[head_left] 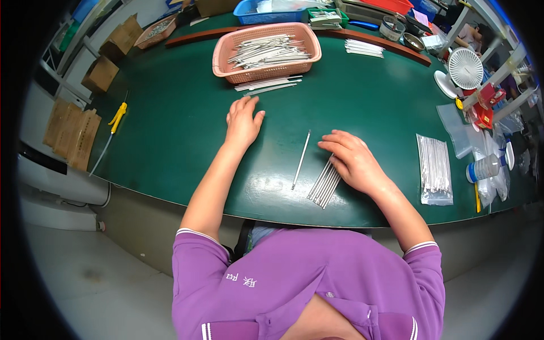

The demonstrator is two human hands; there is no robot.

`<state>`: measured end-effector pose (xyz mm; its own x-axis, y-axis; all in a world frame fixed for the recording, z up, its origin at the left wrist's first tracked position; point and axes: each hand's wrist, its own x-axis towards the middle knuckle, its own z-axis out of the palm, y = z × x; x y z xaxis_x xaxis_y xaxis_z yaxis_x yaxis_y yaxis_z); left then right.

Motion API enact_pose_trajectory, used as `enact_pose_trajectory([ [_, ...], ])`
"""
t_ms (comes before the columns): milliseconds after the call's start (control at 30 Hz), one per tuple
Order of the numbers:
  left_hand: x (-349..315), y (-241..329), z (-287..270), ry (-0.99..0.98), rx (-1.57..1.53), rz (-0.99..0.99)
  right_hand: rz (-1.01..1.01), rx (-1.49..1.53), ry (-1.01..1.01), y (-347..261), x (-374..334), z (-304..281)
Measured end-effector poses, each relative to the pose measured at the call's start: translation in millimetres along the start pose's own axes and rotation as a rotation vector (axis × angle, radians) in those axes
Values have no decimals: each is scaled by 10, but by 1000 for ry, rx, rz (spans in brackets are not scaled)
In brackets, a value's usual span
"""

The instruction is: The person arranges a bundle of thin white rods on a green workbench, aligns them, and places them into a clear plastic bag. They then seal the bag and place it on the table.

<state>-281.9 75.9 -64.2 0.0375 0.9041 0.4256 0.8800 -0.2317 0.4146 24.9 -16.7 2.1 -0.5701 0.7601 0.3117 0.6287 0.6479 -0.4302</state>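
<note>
1. The left arm is stretched forward over the table (170,133), and the left hand (243,122) is held palm down.
2. Its fingers are pointed away from the body and softly bent, with the thumb spread to the right. The hand is loosely opened, and nothing is seen gripped in it.
3. Its fingertips are placed just beside the loose sticks (266,85), which are laid in front of the pink basket (220,63).
4. The right arm is bent inward, and the right hand (352,160) is also turned palm down, with its fingers curved and pointed left.
5. The far ends of the row of thin rods (324,186) are covered by it. Whether they are gripped cannot be told.
6. The row is laid slanted on the table, near its front edge.
7. One single rod (301,160) is left lying between the two hands, nearer the right one.
</note>
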Motion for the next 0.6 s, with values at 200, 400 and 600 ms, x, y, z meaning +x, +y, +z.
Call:
enact_pose_trajectory([
  [200, -690, 706, -244, -317, -213, 146, 44, 1, -175, 143, -254, -71],
  [400, -1184, 1096, -339, -412, -249, 185, 52, 78, -164, 168, -325, 61],
  [600, -1284, 1098, -322, -342, -289, 160, -78, 18, -155, 190, -179, 116],
])
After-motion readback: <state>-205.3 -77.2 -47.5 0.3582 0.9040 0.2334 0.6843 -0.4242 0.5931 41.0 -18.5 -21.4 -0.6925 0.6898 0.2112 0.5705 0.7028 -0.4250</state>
